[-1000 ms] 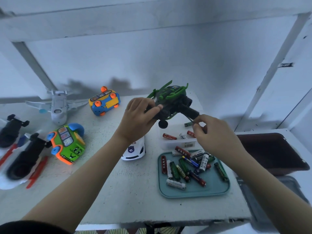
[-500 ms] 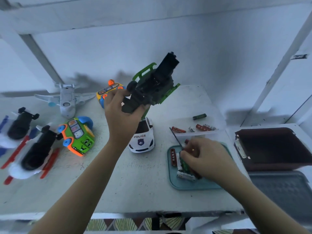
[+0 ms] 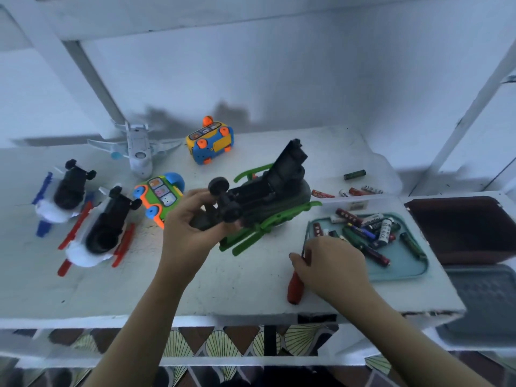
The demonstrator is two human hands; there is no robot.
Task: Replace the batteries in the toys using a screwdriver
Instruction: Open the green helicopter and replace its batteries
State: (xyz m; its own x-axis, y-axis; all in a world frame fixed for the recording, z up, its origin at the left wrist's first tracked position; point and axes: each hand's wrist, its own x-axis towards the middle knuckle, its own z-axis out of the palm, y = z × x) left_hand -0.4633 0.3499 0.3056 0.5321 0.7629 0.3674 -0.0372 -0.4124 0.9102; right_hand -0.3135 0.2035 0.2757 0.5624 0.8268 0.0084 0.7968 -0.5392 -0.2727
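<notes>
My left hand (image 3: pixel 190 233) grips a black and green toy helicopter (image 3: pixel 265 196), turned underside up just above the white table (image 3: pixel 139 291). My right hand (image 3: pixel 332 263) pinches a screwdriver (image 3: pixel 296 283) with a red handle, which lies on the table left of the tray; its thin shaft runs up past my fingers. A teal tray (image 3: pixel 402 266) to the right holds several loose batteries (image 3: pixel 368 233). More batteries (image 3: pixel 354 174) lie on the table behind the tray.
Other toys stand at the left and back: two black and white helicopters (image 3: pixel 103 227), a white plane (image 3: pixel 138 152), a green and orange car (image 3: pixel 159 196), a yellow and blue car (image 3: pixel 210 141). A dark brown box (image 3: pixel 460 227) sits at the right.
My left hand has lowered the helicopter toward the table and tipped it flatter. My right hand has moved off the battery tray to the screwdriver at its left.
</notes>
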